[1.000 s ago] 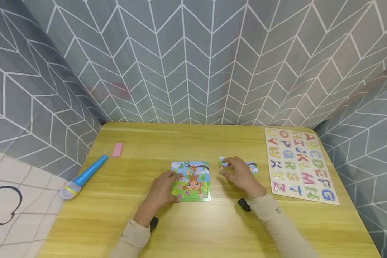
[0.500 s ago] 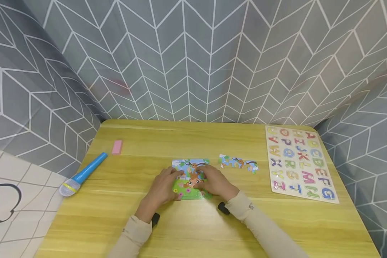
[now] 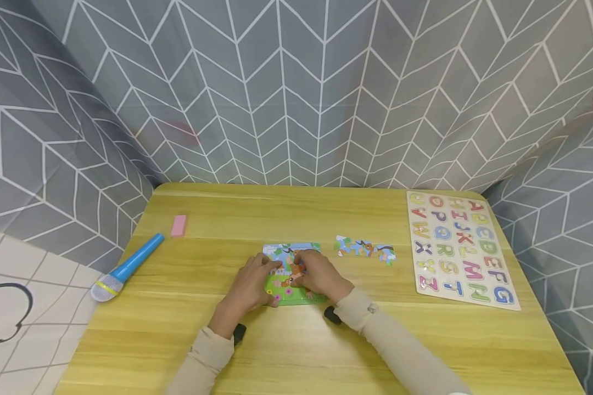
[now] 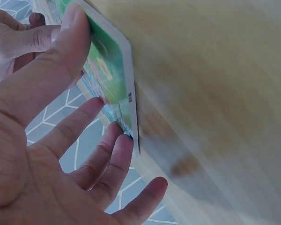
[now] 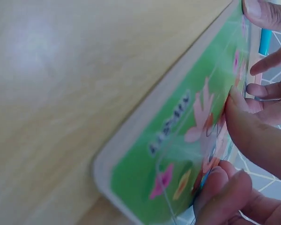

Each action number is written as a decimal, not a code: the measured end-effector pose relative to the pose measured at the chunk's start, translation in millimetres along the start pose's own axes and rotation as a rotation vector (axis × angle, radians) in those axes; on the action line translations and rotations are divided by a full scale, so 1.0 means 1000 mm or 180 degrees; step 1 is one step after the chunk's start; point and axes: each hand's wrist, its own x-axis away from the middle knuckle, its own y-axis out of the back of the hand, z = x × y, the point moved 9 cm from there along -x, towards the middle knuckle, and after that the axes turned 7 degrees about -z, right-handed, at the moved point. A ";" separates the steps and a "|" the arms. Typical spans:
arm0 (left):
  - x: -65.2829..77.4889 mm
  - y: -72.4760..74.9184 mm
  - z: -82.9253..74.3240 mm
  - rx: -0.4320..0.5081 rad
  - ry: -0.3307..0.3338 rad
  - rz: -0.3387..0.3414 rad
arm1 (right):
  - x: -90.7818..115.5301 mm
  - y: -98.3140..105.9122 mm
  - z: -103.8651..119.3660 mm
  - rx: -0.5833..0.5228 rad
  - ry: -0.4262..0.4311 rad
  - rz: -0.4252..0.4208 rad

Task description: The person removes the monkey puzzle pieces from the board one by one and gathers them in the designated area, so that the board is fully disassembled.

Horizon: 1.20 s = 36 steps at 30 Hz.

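A square monkey jigsaw puzzle (image 3: 296,296) in a pale-edged tray lies flat on the wooden table. My left hand (image 3: 249,284) rests at its left side, thumb on the near green part and spread fingers touching the edge, as the left wrist view shows. My right hand (image 3: 320,274) is over the puzzle's right half. Its bent thumb (image 5: 246,117) and fingers pinch at a piece in the monkey picture; the fingers hide the piece's outline. Right of the puzzle lies a strip of loose jigsaw pieces (image 3: 363,248) showing a branch and blue sky.
An alphabet board (image 3: 462,252) with coloured letters lies at the table's right. To the left are a blue toy microphone (image 3: 135,260) and a small pink block (image 3: 179,225). A grey patterned curtain (image 3: 296,99) hangs behind the table (image 3: 286,351) and at its sides.
My right hand has moved left from the loose pieces onto the puzzle, then slightly farther left with its fingers drawn in. The loose pieces are uncovered now. My left hand stays at the puzzle's side.
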 end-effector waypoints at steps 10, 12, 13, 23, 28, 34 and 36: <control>-0.001 -0.002 0.002 0.0035 0.0075 0.0056 | -0.006 -0.001 -0.004 -0.0187 -0.0232 0.0002; -0.001 -0.002 0.003 0.0039 0.0090 0.0061 | -0.008 -0.002 -0.005 -0.0216 -0.0275 0.0017; -0.001 -0.002 0.003 0.0039 0.0098 0.0060 | -0.008 -0.002 -0.005 -0.0218 -0.0301 0.0021; -0.002 -0.002 0.002 0.0028 0.0121 0.0042 | -0.012 -0.003 -0.009 -0.0113 -0.0503 0.0028; -0.003 -0.002 0.002 0.0053 0.0124 0.0017 | -0.013 -0.002 -0.011 -0.0068 -0.0565 0.0005; -0.003 -0.002 0.003 0.0044 0.0118 -0.0006 | -0.014 -0.003 -0.012 -0.0067 -0.0591 0.0036; -0.003 -0.002 0.003 0.0039 0.0109 -0.0020 | -0.014 -0.004 -0.012 -0.0064 -0.0605 0.0047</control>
